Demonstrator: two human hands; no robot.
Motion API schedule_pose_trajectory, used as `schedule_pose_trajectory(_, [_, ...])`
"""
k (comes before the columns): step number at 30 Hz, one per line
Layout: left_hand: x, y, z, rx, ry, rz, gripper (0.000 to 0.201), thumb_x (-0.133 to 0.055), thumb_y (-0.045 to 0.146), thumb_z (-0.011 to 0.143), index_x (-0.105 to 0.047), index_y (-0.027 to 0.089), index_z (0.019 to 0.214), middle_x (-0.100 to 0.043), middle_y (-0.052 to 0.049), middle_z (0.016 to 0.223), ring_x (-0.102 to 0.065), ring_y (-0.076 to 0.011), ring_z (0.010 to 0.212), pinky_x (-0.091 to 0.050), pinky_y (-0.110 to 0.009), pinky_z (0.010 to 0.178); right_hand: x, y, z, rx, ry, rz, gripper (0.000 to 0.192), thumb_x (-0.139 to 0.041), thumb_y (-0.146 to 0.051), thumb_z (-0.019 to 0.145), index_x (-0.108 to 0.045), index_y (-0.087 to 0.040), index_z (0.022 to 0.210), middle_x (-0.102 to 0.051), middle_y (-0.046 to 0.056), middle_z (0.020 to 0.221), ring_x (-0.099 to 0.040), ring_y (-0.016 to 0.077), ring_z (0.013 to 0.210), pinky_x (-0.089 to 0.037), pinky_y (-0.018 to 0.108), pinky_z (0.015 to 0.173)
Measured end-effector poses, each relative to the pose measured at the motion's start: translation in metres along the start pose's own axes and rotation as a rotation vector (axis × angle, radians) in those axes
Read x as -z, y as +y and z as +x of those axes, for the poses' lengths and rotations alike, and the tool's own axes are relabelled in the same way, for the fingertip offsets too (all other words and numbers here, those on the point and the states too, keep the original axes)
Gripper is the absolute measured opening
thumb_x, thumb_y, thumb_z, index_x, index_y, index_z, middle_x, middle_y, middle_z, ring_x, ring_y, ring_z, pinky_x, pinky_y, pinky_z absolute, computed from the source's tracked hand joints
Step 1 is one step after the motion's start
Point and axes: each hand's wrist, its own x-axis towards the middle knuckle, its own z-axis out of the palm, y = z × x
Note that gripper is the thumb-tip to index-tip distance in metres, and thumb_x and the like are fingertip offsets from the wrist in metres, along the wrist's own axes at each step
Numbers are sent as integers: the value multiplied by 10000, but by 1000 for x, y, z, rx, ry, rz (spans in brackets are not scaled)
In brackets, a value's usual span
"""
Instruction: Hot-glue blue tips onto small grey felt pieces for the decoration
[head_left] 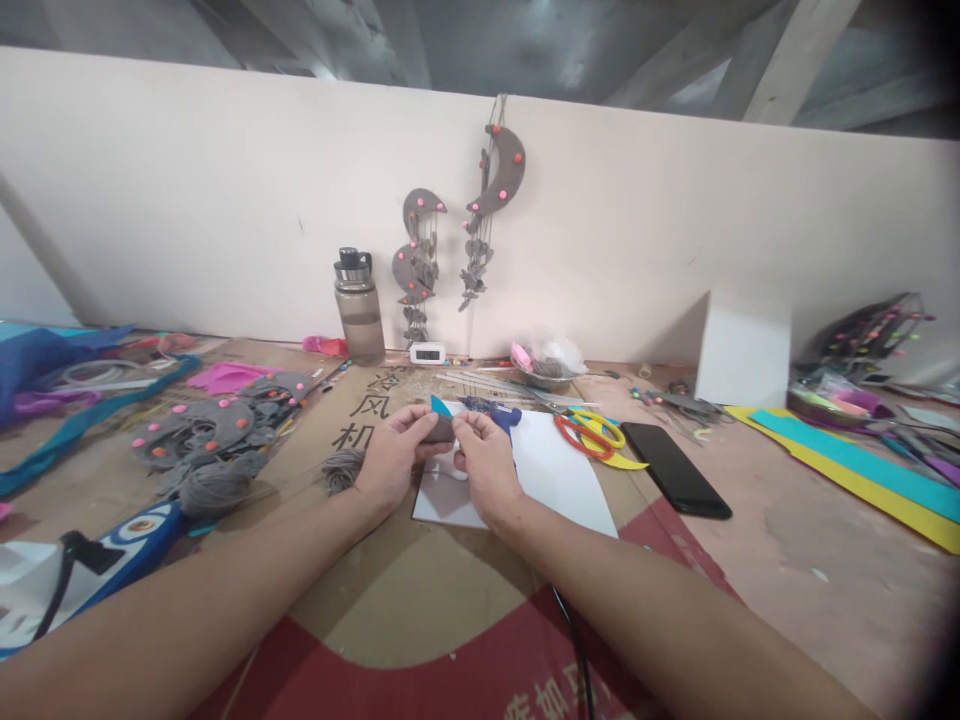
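Observation:
My left hand (391, 455) pinches a small grey felt piece (439, 431) between thumb and fingers. From the other side, my right hand (486, 462) grips the right edge of the same piece, its fingers closed. A pointed turquoise scrap (440, 405) stands up behind the grey felt, between both hands. Below them lies a white sheet (555, 470) on the cardboard. Grey yarn (343, 470) sits just left of my left wrist, a strand running toward the hands. Scissors with orange and yellow handles (589, 435) rest on the sheet's right side.
A black phone (675, 468) lies at right, near yellow and turquoise strips (847, 465). Grey felt shapes with coloured pompoms (217, 430) and a yarn ball (215, 488) are at left. A bottle (360, 310) stands by the wall, where moon-shaped felt hangings (504, 175) dangle.

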Motion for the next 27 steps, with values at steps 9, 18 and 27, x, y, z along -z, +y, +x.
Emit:
schedule_pose_trajectory(9, [2,1,1,-16,15,13,271,-773,337,667,-646,136,796,-631,-3,792,-588,-99,678,-565,-228,602,0,-1,0,0,-39,19,232,-656,-371,721,-546,-182,796,-413,-105,545,-274,13,398,-191,176,392])
schedule_pose_trajectory(18, [4,-3,2,-24,-8,37,284,-757,359,695,-647,137,835,-631,-13,830,-593,-104,700,-573,-231,596,-2,0,2,-1,-29,37,216,-652,-348,703,-532,-182,772,-410,-106,555,-260,13,405,-188,171,387])
schedule_pose_trajectory(27, [2,0,1,-29,18,43,293,-762,355,683,-631,138,832,-631,-11,827,-601,-104,699,-573,-230,604,0,-1,1,22,-32,23,243,-659,-385,714,-552,-184,799,-445,-93,575,-279,21,418,-203,175,389])
